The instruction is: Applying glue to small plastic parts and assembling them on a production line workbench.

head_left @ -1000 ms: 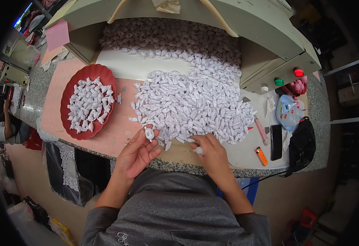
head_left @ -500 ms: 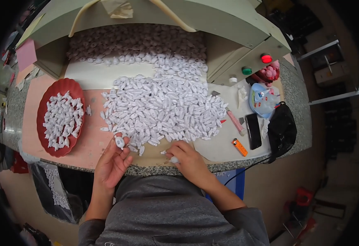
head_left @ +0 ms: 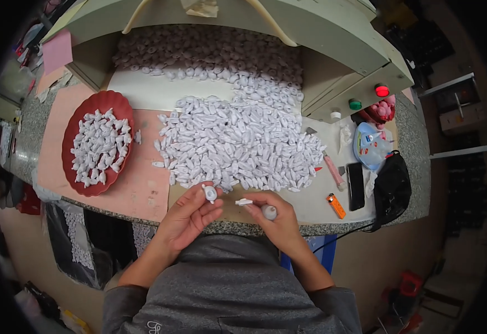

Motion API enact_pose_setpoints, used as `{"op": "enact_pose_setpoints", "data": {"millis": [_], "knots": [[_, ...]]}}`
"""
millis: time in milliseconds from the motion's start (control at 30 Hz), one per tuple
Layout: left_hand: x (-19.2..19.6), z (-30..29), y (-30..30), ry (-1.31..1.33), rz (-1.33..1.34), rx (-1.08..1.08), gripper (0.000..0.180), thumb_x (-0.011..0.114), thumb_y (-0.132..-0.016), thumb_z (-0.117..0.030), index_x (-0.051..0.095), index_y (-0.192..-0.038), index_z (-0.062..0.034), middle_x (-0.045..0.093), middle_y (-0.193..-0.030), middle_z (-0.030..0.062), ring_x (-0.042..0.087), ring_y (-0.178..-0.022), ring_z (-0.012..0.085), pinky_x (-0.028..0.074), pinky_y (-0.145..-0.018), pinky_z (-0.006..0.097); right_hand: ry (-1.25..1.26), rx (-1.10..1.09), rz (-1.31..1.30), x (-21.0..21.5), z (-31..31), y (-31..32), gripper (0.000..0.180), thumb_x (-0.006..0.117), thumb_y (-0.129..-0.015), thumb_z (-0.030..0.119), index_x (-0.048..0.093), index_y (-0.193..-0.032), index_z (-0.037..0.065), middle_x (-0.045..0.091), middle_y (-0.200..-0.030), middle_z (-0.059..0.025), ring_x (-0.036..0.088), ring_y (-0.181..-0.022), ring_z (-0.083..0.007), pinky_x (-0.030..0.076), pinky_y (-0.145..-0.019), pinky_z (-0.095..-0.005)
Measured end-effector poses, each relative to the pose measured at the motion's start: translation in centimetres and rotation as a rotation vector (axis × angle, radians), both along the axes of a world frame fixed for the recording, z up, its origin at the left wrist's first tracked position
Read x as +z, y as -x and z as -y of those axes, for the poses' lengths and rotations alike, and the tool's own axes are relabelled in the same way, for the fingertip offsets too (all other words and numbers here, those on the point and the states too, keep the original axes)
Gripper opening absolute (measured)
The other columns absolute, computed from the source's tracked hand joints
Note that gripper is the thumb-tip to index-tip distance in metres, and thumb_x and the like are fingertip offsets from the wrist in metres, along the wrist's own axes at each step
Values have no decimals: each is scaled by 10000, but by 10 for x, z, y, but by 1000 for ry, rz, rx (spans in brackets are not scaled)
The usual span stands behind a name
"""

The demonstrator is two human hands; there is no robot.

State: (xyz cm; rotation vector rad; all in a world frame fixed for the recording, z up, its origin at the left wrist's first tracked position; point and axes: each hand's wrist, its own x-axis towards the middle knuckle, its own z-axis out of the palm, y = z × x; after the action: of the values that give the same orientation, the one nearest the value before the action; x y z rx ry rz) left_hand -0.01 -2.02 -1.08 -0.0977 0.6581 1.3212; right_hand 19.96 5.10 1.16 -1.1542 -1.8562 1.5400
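On the left of the pink mat (head_left: 143,183) sits a scalloped red plate (head_left: 72,146) holding a smaller heap of white pieces. At the far side stands a pale green machine housing (head_left: 332,33) with a red button (head_left: 382,90) and a green button (head_left: 355,104) on its right face. Near the right edge of the speckled stone counter (head_left: 416,167) lie an orange lighter (head_left: 336,205), a black phone (head_left: 356,186), a black pouch (head_left: 392,186) and a blue plastic bag (head_left: 370,146), with a pink object (head_left: 384,109) just beyond the bag.
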Motion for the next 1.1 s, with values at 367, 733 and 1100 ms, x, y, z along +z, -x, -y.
{"op": "enact_pose_setpoints", "data": {"millis": [367,733,1100], "knots": [[1,0,-13,-100,-94,-103,253,531,-897,-134,546,-1135,-50,585,-1089,76,564,-1014,182,484,-889,347,17,-87,-91,31,5,19,126,629,-806,5,612,-931,4,615,-829,-20,538,-754,-52,433,-654,-190],[-3,7,-17,-264,-778,0,205,552,-858,-10,584,-1061,1,610,-1059,133,578,-1002,190,469,-885,317,-46,-41,46,31,8,26,129,652,-799,37,618,-920,6,623,-826,-25,552,-749,-59,445,-653,-201],[2,8,-1,-246,-862,-201,236,595,-845,-41,611,-1075,7,644,-982,73,597,-867,95,488,-778,228,104,26,36,26,2,21,126,638,-813,42,620,-928,-7,634,-835,-33,555,-759,-61,444,-658,-209]]}}
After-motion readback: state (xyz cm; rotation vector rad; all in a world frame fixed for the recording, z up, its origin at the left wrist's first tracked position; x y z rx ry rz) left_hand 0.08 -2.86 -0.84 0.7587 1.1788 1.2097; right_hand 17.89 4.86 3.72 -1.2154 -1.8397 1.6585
